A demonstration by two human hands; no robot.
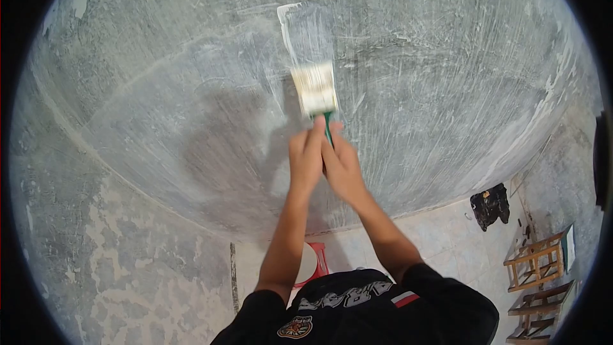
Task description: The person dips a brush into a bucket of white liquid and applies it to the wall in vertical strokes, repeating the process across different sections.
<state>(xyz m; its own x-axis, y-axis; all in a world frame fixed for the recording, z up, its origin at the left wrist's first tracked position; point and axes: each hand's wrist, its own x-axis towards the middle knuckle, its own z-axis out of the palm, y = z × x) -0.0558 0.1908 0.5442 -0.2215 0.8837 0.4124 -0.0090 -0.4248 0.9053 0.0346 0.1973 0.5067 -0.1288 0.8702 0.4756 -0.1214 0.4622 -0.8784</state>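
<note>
Both of my hands are closed together round the green handle of a wide paint brush (315, 89). My left hand (306, 156) is on the left side of the handle, and my right hand (343, 165) is on the right side, close against it. The brush points up, its pale bristles against the grey wall (415, 115). A wet, whitish streak (310, 32) runs up the wall above the bristles, with a thicker white edge on its left.
Below the wall, a red object with a round pale top (308, 265) stands on the tiled floor (440, 243). A black bag-like item (490, 207) lies at the right, near a wooden stool (536, 264) and another wooden piece (540, 303).
</note>
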